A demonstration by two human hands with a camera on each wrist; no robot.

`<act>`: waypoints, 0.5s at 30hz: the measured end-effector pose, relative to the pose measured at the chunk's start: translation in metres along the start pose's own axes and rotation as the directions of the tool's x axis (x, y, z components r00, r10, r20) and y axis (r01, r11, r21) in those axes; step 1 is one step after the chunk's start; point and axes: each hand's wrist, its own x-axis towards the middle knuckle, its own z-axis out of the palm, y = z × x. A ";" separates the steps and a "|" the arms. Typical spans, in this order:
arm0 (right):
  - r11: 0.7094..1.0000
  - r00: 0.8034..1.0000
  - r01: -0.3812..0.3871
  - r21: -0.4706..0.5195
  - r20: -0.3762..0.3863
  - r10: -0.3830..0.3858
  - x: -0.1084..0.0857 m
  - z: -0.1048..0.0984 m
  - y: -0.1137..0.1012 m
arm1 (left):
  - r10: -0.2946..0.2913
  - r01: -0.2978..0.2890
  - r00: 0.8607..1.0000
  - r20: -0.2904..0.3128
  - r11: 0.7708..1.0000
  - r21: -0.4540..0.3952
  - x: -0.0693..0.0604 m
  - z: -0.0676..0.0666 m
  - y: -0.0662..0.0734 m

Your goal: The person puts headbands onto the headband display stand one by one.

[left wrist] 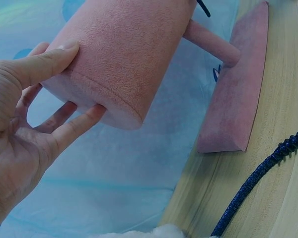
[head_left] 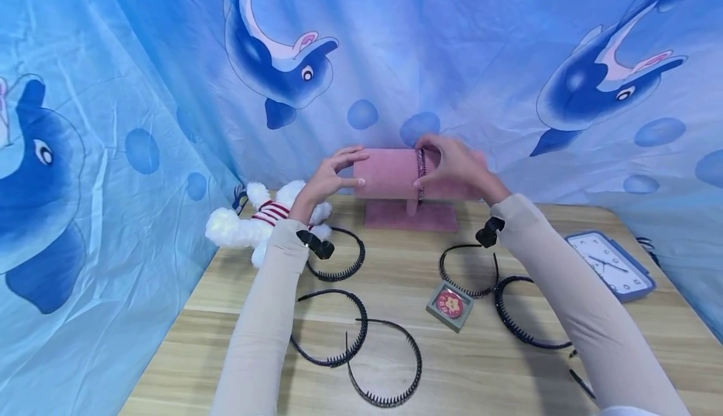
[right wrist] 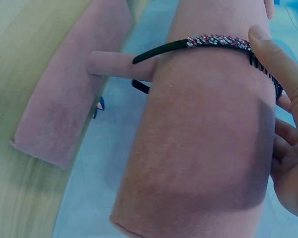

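A pink plush cylinder (head_left: 386,174) on a post and flat base (head_left: 409,216) stands at the back of the table. Around its middle sits a dark toothed headband (right wrist: 218,41) with pink and silver stones, both tips hanging near the post. My left hand (head_left: 327,181) holds the cylinder's left end, thumb (left wrist: 64,57) on the near side and fingers on the end face. With thumb and fingers, my right hand (head_left: 454,165) pinches the headband; in the right wrist view the thumb lies at the edge of the stones, while the other fingers are partly behind the cylinder.
Several black headbands (head_left: 418,366) lie on the wooden table (head_left: 226,315). A white plush toy (head_left: 231,228) is at the back left, a small framed badge (head_left: 450,304) near the middle, and a blue clock (head_left: 612,265) on the right. Blue dolphin-print cloth (head_left: 423,39) hangs behind.
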 end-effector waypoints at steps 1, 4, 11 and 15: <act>1.000 1.000 0.004 -0.008 -0.011 -0.004 -0.001 0.002 0.001 | -0.007 0.007 1.000 0.005 1.000 0.001 -0.001 0.001 0.003; 0.999 0.999 0.015 -0.036 -0.049 -0.017 -0.005 0.008 0.002 | -0.017 0.017 1.000 0.013 1.000 -0.001 -0.004 0.002 0.012; 0.998 0.992 0.020 -0.067 -0.121 -0.028 -0.009 0.019 0.005 | -0.010 0.010 1.000 0.008 1.000 -0.014 -0.006 0.003 0.020; 0.997 0.998 0.031 -0.068 -0.055 -0.035 -0.005 0.014 0.004 | -0.009 0.009 1.000 0.006 1.000 -0.018 -0.004 0.002 0.018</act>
